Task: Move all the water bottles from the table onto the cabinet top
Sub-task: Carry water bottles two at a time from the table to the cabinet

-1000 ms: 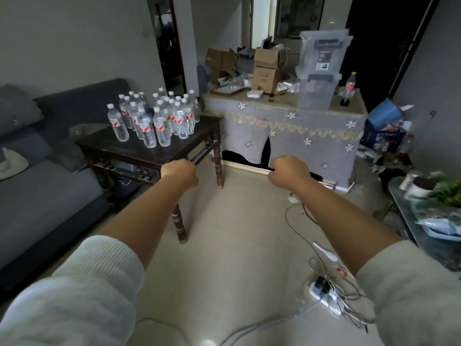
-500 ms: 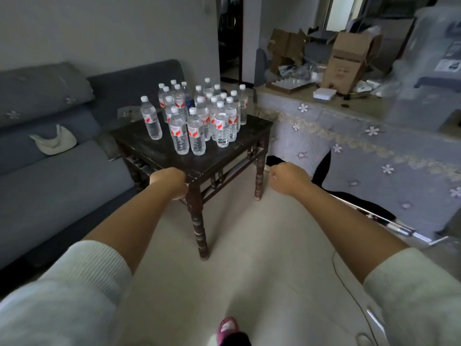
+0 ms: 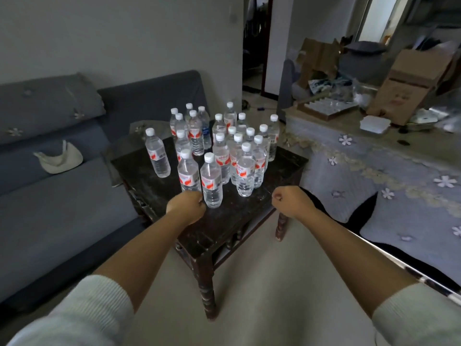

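Bottles (image 3: 219,151): about twenty, all upright, long axes vertical, clustered on the far half of the table (image 3: 224,228). None yet on the cabinet top (image 3: 374,143), at right under a flowered cloth. One bottle (image 3: 158,153) set apart at left of the cluster. Nearest bottle (image 3: 211,181) at the near edge of the group, white cap up, red label facing the camera.

Left hand (image 3: 187,206): curled into a loose fist, fingers pressed together, holding nothing. Knuckles just beside the base of the nearest bottle, touching or nearly so (contact not resolvable). Bottle lies immediately right of and beyond this hand.

Right hand (image 3: 290,199): likewise fisted, empty, above the near right edge of the table, apart from any bottle. Closest bottle to it (image 3: 245,171) lies to its far left.

Judgement: left hand the nearer; fingers must open before closing round the body of the nearest bottle from the side. Crowding behind raises a risk of knocking neighbours.

Surroundings: sofa (image 3: 50,196) at left, cardboard boxes (image 3: 409,83) on the far cabinet top.
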`<state>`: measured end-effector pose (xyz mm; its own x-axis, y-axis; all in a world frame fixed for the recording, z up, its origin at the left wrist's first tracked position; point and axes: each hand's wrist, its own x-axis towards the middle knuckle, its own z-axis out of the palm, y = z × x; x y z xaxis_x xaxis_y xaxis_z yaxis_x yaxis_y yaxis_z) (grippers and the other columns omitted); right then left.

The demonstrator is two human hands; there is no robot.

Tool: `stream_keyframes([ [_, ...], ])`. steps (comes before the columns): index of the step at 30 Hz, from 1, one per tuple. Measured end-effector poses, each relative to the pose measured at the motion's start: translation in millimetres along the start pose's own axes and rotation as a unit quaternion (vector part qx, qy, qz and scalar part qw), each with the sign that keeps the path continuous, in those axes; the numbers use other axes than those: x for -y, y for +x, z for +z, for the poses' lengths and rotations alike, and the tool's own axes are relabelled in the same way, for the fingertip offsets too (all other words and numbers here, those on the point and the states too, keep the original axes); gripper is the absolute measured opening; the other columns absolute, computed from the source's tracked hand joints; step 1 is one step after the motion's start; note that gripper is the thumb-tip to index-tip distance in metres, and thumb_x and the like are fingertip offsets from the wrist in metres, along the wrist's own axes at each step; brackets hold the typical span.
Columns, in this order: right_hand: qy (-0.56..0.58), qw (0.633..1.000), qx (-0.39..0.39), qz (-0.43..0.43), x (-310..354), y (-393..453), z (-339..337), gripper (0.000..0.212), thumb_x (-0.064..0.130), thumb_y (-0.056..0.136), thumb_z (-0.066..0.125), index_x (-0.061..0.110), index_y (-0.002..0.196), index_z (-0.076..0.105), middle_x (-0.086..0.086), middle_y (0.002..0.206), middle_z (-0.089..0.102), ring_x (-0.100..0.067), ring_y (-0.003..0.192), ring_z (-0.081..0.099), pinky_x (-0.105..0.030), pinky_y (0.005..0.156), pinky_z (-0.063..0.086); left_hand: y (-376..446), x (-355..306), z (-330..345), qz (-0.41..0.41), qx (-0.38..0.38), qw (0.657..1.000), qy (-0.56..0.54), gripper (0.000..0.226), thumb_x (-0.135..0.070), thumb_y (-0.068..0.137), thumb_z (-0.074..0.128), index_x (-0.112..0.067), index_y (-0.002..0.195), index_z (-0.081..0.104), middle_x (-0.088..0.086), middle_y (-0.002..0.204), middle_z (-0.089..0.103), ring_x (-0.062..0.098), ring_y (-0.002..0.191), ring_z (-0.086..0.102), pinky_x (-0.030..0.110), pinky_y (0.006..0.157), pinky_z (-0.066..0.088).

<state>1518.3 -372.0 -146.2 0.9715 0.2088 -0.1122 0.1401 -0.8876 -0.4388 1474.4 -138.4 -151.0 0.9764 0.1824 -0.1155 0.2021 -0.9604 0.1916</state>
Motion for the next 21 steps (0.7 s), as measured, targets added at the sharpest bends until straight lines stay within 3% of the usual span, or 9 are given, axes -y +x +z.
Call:
stream_keyframes([
  [3,0.056,0.998,0.000,-0.008,-0.8,56.3,3.5,0.030,0.018,0.092,0.048,-0.004,0.105,0.064,-0.022,0.110,0.066,-0.035,0.106,0.060,-0.037,0.089,0.047,41.5,-8.4,1.6,-0.023,-0.033,0.992,-0.116,0.035,-0.021,0.091,0.049,-0.007,0.123,0.053,0.015,0.123,0.060,0.033,0.114,0.057,0.038,0.090,0.046],
  [7,0.117,0.993,-0.014,-0.026,-0.2,124.0,9.0,0.034,0.022,0.093,0.051,-0.002,0.117,0.058,-0.022,0.120,0.063,-0.035,0.113,0.057,-0.037,0.093,0.045,86.6,-19.0,4.6,-0.102,-0.080,0.954,-0.271,0.049,-0.018,0.089,0.057,-0.006,0.134,0.039,0.017,0.120,0.060,0.033,0.111,0.057,0.036,0.090,0.046],
  [11,0.180,0.982,-0.018,-0.058,2.7,183.5,17.7,0.043,0.024,0.089,0.060,0.002,0.125,0.050,-0.016,0.126,0.058,-0.030,0.117,0.055,-0.038,0.094,0.045,127.7,-24.3,15.6,-0.153,-0.121,0.924,-0.330,0.057,-0.019,0.086,0.063,-0.006,0.135,0.038,0.015,0.129,0.055,0.031,0.117,0.055,0.038,0.096,0.045],
  [16,0.138,0.983,-0.053,-0.112,9.1,237.3,23.9,0.062,0.029,0.085,0.064,0.009,0.137,0.038,-0.013,0.137,0.049,-0.028,0.129,0.045,-0.040,0.102,0.041,168.9,-28.1,17.9,-0.142,-0.158,0.944,-0.254,0.059,-0.026,0.083,0.067,-0.007,0.133,0.041,0.013,0.130,0.053,0.028,0.118,0.053,0.041,0.097,0.048],
  [21,0.016,0.990,-0.009,-0.137,17.5,257.6,25.2,0.046,0.025,0.088,0.059,0.013,0.131,0.045,-0.014,0.131,0.046,-0.031,0.120,0.049,-0.037,0.092,0.045,187.3,-23.9,11.1,-0.076,-0.085,0.983,-0.144,0.057,-0.027,0.088,0.060,-0.013,0.139,0.038,0.009,0.138,0.045,0.024,0.124,0.047,0.034,0.100,0.042],
])
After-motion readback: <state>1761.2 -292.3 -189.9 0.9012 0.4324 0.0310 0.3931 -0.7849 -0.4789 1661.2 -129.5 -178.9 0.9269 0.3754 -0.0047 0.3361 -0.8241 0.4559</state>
